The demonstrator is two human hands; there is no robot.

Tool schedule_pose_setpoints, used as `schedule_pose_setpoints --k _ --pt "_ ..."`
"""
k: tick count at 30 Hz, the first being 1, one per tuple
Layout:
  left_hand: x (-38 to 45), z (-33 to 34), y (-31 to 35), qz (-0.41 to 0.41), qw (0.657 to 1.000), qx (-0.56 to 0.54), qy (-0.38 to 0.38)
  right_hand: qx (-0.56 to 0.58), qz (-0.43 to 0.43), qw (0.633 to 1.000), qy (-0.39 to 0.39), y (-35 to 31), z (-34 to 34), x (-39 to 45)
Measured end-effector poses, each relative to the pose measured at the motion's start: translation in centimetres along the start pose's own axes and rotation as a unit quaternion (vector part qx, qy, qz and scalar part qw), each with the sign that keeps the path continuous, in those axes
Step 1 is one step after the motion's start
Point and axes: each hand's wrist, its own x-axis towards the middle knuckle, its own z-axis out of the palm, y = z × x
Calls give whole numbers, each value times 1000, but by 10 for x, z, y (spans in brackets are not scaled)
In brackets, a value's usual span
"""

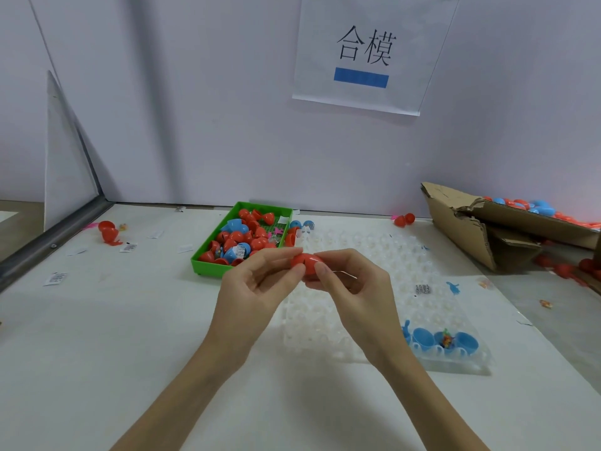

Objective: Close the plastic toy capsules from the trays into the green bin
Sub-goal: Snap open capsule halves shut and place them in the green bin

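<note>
Red plastic, a toy capsule (pixel 306 262), sits pinched between both hands above the clear tray (pixel 383 255), just near of the green bin (pixel 208 265). In the head view the left hand (pixel 260 281) grips its left half with thumb and fingertips, and the right hand (pixel 351 281) pinches the right half likewise. It looks light, thin-walled and smooth, likely slippery, so the hold belongs on each dome, pressing straight together along the seam. Blue capsule halves (pixel 444 341) wait at the tray's near right.

Open tabletop (pixel 97 336) leftward; green bin (pixel 208 265) ahead, clear tray (pixel 455 362) and torn carton (pixel 461 219) rightward.
</note>
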Motion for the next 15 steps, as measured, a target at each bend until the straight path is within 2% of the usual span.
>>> schedule_pose_setpoints --k 6,15 --pt "-1 -3 1 51 997 60 -7 21 13 999 -20 -4 -2 1" --pt "-4 0 2 92 992 84 24 -2 -36 999 -26 -6 -1 -1"
